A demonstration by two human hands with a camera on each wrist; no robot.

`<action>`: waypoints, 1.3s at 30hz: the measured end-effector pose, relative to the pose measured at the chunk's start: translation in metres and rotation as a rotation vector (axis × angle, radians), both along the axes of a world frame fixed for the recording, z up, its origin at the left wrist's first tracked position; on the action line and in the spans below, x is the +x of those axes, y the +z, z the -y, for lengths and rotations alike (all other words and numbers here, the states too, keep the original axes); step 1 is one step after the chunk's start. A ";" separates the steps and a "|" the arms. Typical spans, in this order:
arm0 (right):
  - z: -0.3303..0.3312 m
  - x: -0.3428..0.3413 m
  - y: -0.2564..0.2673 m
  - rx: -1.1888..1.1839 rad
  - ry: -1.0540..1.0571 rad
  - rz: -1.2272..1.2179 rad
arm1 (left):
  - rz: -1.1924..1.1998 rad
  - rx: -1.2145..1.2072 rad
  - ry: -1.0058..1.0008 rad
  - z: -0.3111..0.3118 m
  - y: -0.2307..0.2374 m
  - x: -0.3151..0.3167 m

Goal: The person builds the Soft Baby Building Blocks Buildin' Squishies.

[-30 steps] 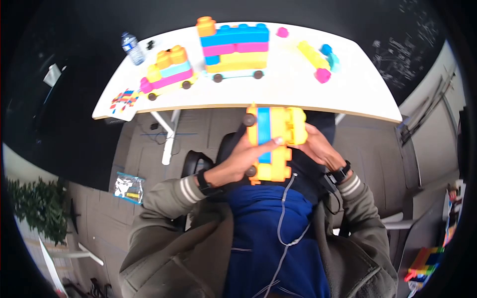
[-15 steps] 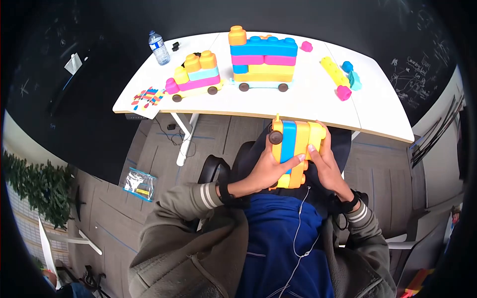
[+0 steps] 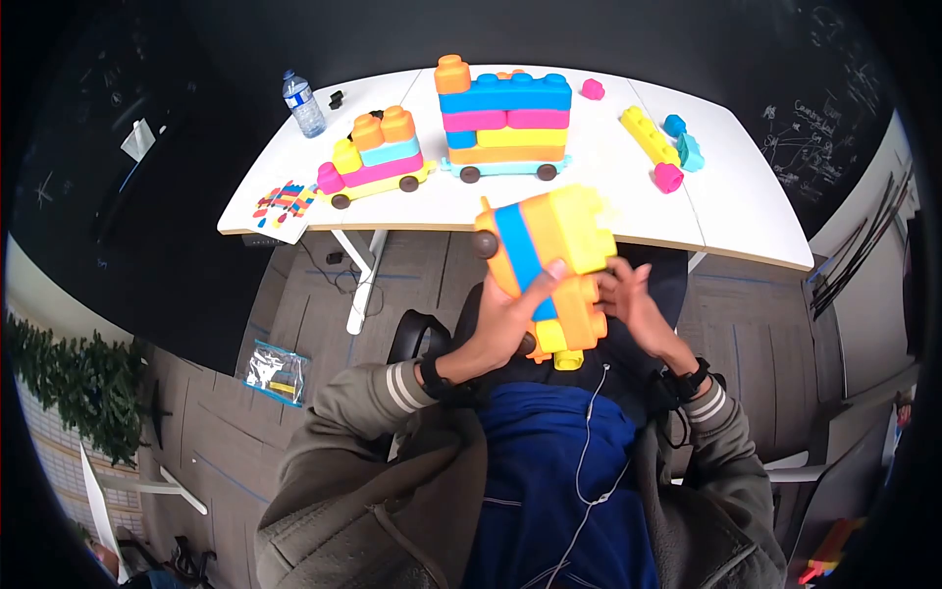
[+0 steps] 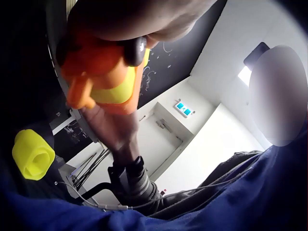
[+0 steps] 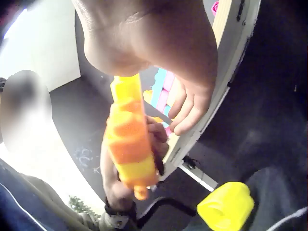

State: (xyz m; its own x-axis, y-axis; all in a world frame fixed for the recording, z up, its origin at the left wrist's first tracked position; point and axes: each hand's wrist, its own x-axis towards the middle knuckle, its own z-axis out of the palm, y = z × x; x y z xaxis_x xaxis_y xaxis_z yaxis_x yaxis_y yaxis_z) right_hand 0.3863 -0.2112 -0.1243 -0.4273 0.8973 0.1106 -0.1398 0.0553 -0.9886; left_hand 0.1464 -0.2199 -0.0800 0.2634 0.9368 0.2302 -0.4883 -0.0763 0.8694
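My left hand (image 3: pixel 505 319) grips a wheeled block car (image 3: pixel 525 250) built of orange, blue and yellow toy bricks, turned on its side above the lap. Its thumb lies across the blue and orange layers, and dark wheels face left. At the car's far right corner sits a large yellow brick (image 3: pixel 581 228). My right hand (image 3: pixel 638 306) is just right of the car, fingers loosely bent and fingertips close to the orange studs, pinching nothing. A loose yellow brick (image 5: pixel 226 207) rests on the dark trousers below; its hollow underside shows in the left wrist view.
On the white table (image 3: pixel 392 211) stand a tall block wagon (image 3: pixel 505 128), a smaller block car (image 3: pixel 378 162), a water bottle (image 3: pixel 304 103) and a picture sheet (image 3: pixel 285 211). Loose bricks, including a long yellow one (image 3: pixel 650 137), lie at the right. A plastic bag (image 3: pixel 277 373) is on the floor.
The right hand has come off the yellow brick on the car and drawn back toward the body. The car has tilted and shifted left. A loose yellow brick now shows on the lap.
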 end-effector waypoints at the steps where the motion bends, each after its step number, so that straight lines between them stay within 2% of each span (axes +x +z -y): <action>1: 0.005 -0.006 -0.003 0.010 0.028 0.100 | 0.045 -0.052 0.036 0.002 0.004 -0.002; 2: 0.006 -0.006 -0.002 0.147 0.110 0.318 | 0.048 -0.047 0.034 0.001 0.006 -0.003; 4: 0.013 -0.014 0.017 0.126 0.446 0.883 | 0.063 -0.048 0.078 0.000 0.006 -0.006; 6: 0.021 -0.021 -0.011 0.671 0.514 0.628 | 0.050 -0.073 0.060 -0.002 0.006 -0.007; 7: 0.024 -0.026 -0.016 0.764 0.458 0.643 | 0.053 -0.109 0.036 -0.002 0.007 -0.007; 8: 0.023 -0.027 -0.018 0.762 0.457 0.645 | 0.056 -0.145 0.011 -0.001 0.008 -0.006; 10: 0.021 -0.025 -0.016 0.512 0.276 0.663 | 0.081 -0.181 0.003 0.000 0.007 -0.006; 12: 0.012 -0.012 -0.008 0.419 0.247 0.717 | 0.091 -0.245 -0.022 -0.001 0.004 -0.004; 14: 0.003 -0.003 -0.002 0.306 -0.026 0.363 | 0.057 -0.282 0.002 -0.003 0.004 -0.004; 18: -0.007 0.010 0.018 0.032 -0.258 0.140 | 0.007 -0.260 -0.024 -0.004 0.005 -0.006; 20: -0.003 0.008 0.017 -0.012 -0.211 0.033 | -0.022 -0.257 -0.035 -0.004 0.002 -0.005; 22: 0.000 0.001 0.017 0.051 -0.156 0.115 | -0.054 -0.254 -0.045 -0.004 -0.001 -0.001; 24: 0.003 -0.009 0.007 0.037 -0.180 0.047 | -0.113 -0.193 -0.021 -0.001 -0.005 0.003; 26: 0.007 -0.012 0.003 0.116 -0.205 0.114 | -0.134 -0.192 -0.044 0.002 -0.006 0.005; 28: 0.009 -0.015 0.007 0.497 -0.299 0.537 | -0.201 -0.159 0.020 0.003 -0.010 0.006; 29: 0.018 -0.014 0.017 0.230 -0.144 0.448 | -0.204 -0.152 0.015 0.004 -0.008 0.007; 30: 0.020 -0.014 0.019 0.235 -0.150 0.447 | -0.189 -0.146 0.040 0.005 -0.005 0.008; 32: 0.024 -0.019 0.026 0.293 -0.115 0.222 | -0.175 -0.139 0.061 0.006 -0.005 0.008; 33: 0.026 -0.017 0.033 0.279 -0.066 0.260 | -0.178 -0.124 0.082 0.004 -0.007 0.008; 39: 0.030 -0.021 0.040 0.251 -0.079 0.271 | -0.194 -0.089 0.078 0.009 -0.004 0.007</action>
